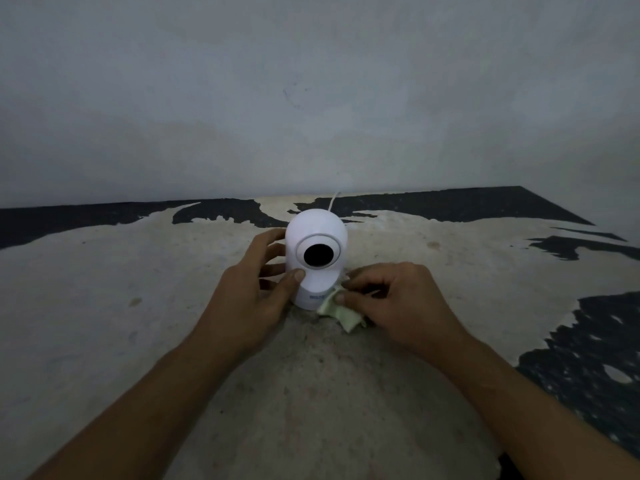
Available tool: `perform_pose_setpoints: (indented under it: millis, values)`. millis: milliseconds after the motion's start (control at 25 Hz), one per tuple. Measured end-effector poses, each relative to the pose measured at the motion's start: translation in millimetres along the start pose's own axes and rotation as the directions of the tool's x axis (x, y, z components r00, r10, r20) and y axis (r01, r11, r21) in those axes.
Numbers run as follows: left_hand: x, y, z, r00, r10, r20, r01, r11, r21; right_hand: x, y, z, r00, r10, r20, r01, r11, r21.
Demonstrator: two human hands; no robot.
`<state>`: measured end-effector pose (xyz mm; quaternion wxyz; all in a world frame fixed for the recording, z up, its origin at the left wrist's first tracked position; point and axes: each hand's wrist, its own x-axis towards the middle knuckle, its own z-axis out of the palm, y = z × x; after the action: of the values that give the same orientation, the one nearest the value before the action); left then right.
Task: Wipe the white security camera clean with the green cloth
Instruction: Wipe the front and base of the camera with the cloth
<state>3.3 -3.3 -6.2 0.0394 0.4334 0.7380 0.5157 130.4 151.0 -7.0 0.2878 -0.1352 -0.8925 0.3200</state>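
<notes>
A dim grey wall (311, 98) rises behind a worn counter (138, 289) whose pale, rough top is broken by dark patches along the far edge and down the right side. On the right hand (398, 303), the fingers (349, 284) are curled in and pinched on a green cloth (341, 311), the thumb tip pressing the fabric against the lower right side of the white security camera (316, 258), just where the base meets the counter. A loose fold of the cloth spills out below the thumb and lies on the counter in front of the knuckles. On the left hand (249, 299), the thumb rests on the front of the camera's body just below the lens ring, while the other fingers (270, 237) wrap around its left side, some hidden behind the housing, so the hand is closed around the camera and steadies it. The camera stands upright between the two hands, its round head facing the viewer, the black lens (318, 255) set in a white ring. A small blue mark on the base is partly covered by the cloth and too blurred to read. A thin white cable (334, 199) runs from behind the head toward the wall. Both bare forearms stretch back from the hands to the lower corners of the view.
</notes>
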Motion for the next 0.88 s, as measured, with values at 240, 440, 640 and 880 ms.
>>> perform_pose_setpoints:
  millis: [240,440,640,880]
  values:
    - [-0.1,-1.5,1.0,1.0,-0.014,0.001,0.014,1.0,-0.015,0.5,-9.3,8.4,0.983,-0.006,-0.186,0.007,1.0,0.007]
    - [-0.4,-1.1,1.3,1.0,0.004,0.0,-0.004,1.0,-0.007,0.4,-13.8,11.4,0.983,-0.019,-0.182,0.013,0.999,-0.034]
    - [0.3,-2.2,3.1,1.0,0.002,-0.014,-0.002,1.0,0.01,0.6,-12.4,9.4,0.966,0.056,-0.253,-0.05,0.998,0.032]
    - [0.7,-2.9,3.9,0.999,0.014,-0.035,-0.014,1.0,0.027,3.3,-11.5,20.4,0.963,0.004,-0.268,-0.012,0.999,-0.03]
